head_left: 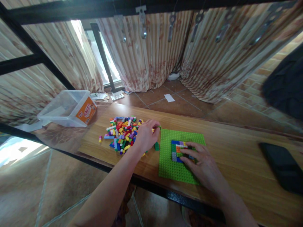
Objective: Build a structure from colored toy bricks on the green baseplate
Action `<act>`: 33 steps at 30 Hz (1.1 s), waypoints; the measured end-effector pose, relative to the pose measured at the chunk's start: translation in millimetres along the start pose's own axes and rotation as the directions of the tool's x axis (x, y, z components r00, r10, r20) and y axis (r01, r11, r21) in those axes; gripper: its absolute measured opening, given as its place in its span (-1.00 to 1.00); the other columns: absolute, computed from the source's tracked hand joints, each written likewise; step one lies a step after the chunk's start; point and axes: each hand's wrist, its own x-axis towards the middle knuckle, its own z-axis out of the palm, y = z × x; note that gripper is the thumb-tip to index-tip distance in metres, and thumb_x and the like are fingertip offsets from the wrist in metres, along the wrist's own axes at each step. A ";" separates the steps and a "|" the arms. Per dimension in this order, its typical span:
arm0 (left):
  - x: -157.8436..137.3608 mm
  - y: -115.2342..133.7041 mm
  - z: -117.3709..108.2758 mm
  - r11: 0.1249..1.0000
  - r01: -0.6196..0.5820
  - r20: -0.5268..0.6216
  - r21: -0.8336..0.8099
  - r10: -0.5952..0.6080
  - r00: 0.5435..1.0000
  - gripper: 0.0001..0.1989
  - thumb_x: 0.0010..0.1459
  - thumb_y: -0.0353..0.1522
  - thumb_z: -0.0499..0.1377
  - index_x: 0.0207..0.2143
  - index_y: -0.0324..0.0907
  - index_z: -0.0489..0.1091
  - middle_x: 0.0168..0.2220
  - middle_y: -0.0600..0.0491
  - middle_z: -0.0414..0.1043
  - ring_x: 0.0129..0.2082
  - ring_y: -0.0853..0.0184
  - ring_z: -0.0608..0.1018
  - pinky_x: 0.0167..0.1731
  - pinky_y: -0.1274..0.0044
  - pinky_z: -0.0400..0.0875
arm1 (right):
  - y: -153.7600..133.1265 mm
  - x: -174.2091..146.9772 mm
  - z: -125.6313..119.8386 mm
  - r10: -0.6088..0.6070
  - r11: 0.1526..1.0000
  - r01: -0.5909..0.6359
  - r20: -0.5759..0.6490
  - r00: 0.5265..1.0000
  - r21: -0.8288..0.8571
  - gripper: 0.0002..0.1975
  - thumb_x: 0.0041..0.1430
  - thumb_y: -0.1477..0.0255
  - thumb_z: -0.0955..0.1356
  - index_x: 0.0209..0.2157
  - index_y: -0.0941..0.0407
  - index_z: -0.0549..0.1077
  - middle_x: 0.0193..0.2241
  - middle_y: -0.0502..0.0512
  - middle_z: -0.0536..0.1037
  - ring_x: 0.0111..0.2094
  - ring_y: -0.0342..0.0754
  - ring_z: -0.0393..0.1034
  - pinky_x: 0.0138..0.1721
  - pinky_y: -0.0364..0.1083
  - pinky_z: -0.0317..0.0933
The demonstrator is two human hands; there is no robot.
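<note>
My left hand is at the right side of a pile of loose toy bricks, its fingers pinched together beside the top left corner of a green baseplate. A small green bit shows at those fingertips; I cannot tell whether it is a brick or the plate's corner. On the baseplate is a block of built bricks in blue, green, grey, orange and white. Fingers apart, my right hand rests over the right part of this block and hides some of it. A dark green brick lies left of the plate.
Everything sits on a narrow wooden board. A clear plastic box with an orange label stands at the left. A black phone lies to the right. Beyond the board are striped curtains, and a dark metal bar crosses above.
</note>
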 end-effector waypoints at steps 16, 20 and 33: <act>-8.2 19.1 7.7 0.982 -0.011 0.196 -0.186 0.048 0.979 -0.70 0.07 -0.54 -0.04 -0.45 -0.18 0.48 -0.42 0.06 0.47 -0.34 0.35 0.48 -0.23 0.52 0.37 | -5.0 -2.7 -1.8 -0.001 0.999 0.002 0.021 1.000 -0.047 -0.78 0.23 0.29 0.30 -0.38 0.02 0.57 -0.01 0.15 0.47 0.03 0.12 0.33 0.06 0.17 0.24; -13.1 24.6 11.7 0.977 0.060 0.379 -0.207 0.023 0.925 -0.70 0.08 -0.51 -0.04 -0.53 -0.19 0.46 -0.49 0.09 0.44 -0.46 0.39 0.44 -0.39 0.56 0.32 | -3.7 -2.2 -1.9 0.059 0.998 -0.059 -0.004 0.998 -0.030 -0.77 0.21 0.27 0.31 -0.39 0.03 0.56 -0.03 0.15 0.47 0.01 0.10 0.35 0.06 0.16 0.23; -26.5 35.1 31.4 0.984 0.165 0.488 -0.067 -0.112 0.865 -0.88 0.07 -0.39 0.18 -0.50 -0.22 0.45 -0.52 0.09 0.46 -0.50 0.40 0.44 -0.49 0.59 0.20 | -5.7 7.5 10.5 0.283 0.957 -0.276 -0.073 0.956 0.095 -0.80 0.05 0.24 0.37 -0.48 0.05 0.56 -0.06 0.17 0.46 -0.02 0.12 0.36 0.04 0.14 0.21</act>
